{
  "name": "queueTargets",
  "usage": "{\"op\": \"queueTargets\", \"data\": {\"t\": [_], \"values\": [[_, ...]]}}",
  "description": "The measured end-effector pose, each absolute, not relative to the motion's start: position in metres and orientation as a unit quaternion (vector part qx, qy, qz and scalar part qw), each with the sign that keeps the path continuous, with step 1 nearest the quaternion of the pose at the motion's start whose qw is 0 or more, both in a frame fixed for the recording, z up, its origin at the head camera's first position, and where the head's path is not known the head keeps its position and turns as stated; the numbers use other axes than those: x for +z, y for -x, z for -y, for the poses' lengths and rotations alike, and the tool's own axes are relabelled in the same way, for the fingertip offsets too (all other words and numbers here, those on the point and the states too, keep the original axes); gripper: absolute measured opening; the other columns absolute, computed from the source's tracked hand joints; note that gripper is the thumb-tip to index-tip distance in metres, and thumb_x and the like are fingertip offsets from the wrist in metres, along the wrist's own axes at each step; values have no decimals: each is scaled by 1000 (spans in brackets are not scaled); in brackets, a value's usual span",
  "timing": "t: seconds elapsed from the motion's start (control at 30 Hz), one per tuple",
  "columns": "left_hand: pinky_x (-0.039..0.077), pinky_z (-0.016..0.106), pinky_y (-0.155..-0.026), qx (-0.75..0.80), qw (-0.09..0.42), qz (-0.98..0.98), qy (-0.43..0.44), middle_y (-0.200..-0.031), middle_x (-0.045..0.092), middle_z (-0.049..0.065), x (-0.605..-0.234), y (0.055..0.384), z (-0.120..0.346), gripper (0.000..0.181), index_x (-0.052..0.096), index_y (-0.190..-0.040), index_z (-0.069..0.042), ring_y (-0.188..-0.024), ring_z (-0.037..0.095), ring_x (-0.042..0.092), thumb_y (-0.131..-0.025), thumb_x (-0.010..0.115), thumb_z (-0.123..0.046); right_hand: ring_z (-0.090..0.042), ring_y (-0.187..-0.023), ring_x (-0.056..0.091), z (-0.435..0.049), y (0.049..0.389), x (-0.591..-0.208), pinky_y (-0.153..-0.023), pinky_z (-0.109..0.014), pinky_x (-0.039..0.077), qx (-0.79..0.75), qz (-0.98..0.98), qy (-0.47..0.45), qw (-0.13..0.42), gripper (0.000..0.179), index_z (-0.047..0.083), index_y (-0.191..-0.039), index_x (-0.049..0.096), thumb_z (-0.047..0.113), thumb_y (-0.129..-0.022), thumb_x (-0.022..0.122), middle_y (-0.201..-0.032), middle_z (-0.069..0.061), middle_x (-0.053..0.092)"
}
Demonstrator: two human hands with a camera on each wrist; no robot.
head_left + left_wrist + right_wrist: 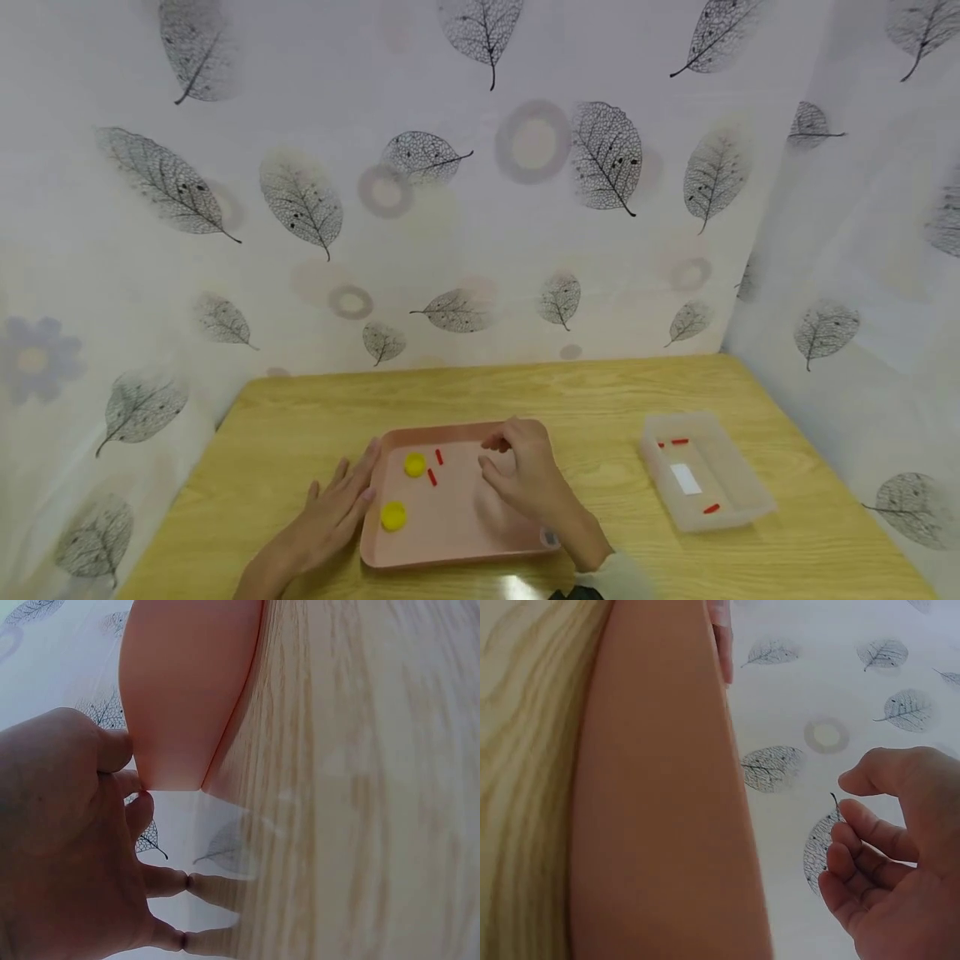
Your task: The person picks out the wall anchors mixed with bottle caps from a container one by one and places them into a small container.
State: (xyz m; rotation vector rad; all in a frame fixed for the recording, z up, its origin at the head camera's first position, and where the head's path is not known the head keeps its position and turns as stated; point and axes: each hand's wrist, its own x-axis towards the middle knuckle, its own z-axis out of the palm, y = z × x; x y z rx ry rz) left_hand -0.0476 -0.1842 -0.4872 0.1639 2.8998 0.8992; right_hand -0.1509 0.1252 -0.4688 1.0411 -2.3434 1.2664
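Note:
A pink tray (465, 537) lies on the wooden table in the head view. Two yellow round pieces (393, 516) sit in its left part, with two short red sticks (432, 477) beside the upper one. My left hand (326, 518) touches the tray's left edge with its fingers extended; the left wrist view shows thumb and fingertips at the tray wall (187, 690). Over the tray's right part hovers my right hand (527, 477), fingers loosely bent. The right wrist view shows a gap between thumb and forefinger, with nothing held.
To the right stands a translucent plastic box (720, 518) holding a few red pieces (712, 508) and a white rectangle (686, 479). A leaf-patterned curtain (480, 250) rises behind the wooden table (600, 392) and along its sides.

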Motion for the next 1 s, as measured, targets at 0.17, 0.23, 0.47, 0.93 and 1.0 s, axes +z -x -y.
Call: {"op": "queueTargets", "data": {"t": [0.17, 0.23, 0.47, 0.93, 1.0], "values": [[-3, 90, -98, 301, 50, -951, -52, -170, 11, 5, -488, 45, 188, 60, 7, -167, -27, -148, 59, 10, -114, 31, -37, -20, -88, 63, -108, 147, -474, -78, -28, 54, 457, 811, -357, 79, 16, 4, -101, 68, 7, -89, 77, -95, -6, 68], [-2, 90, -97, 299, 46, -952, -53, -170, 11, 6, -488, 44, 190, 59, 7, -167, -25, -147, 59, 10, -114, 32, -36, -18, -90, 61, -101, 145, -475, -79, -28, 54, 465, 814, -346, 49, 15, 5, -103, 67, 9, -91, 76, -98, -6, 67], [-2, 90, -97, 295, 43, -953, -52, -170, 10, 6, -487, 45, 191, 59, 7, -167, -25, -148, 58, 10, -114, 30, -38, -20, -92, 60, -81, 142, -483, -82, -28, 54, 490, 810, -322, 11, 15, 7, -104, 66, 10, -93, 75, -101, -7, 66], [0, 90, -98, 303, 37, -950, -60, -170, 14, 5, -493, 49, 183, 59, 10, -167, -26, -148, 56, 12, -114, 33, -37, -8, -85, 53, -66, 138, -507, -76, -25, 52, 470, 840, -271, 13, 10, 9, -94, 67, 8, -87, 74, -93, 4, 59], [-1, 90, -98, 303, 40, -950, -61, -170, 13, 5, -492, 50, 183, 59, 10, -167, -26, -148, 56, 12, -114, 33, -36, -7, -84, 53, -63, 138, -508, -75, -25, 51, 466, 844, -265, 6, 9, 9, -93, 67, 7, -86, 74, -92, 5, 59]]}}
